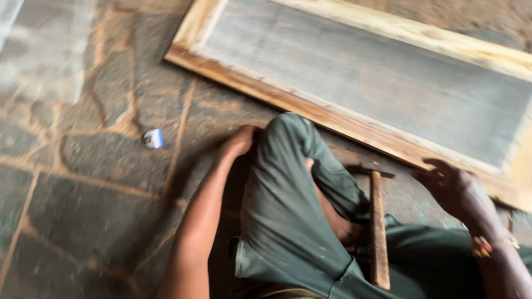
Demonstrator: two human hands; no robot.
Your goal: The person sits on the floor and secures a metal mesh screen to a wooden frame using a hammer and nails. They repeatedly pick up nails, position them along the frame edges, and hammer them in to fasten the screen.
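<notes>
My left hand [239,142] rests on the stone floor beside my bent knee in green trousers [288,188], fingers curled; whether it holds anything is hidden. My right hand [451,185] reaches to the near edge of a wooden frame [310,113] with grey mesh [382,77], fingers spread on or just over the wood. A hammer [378,232] with a wooden handle lies between my legs, its head near the frame's edge. Neither hand touches it.
A small white and blue object [153,138] lies on the stone floor [83,182] to the left of my left hand. The frame runs diagonally across the upper right. The picture is blurred by motion.
</notes>
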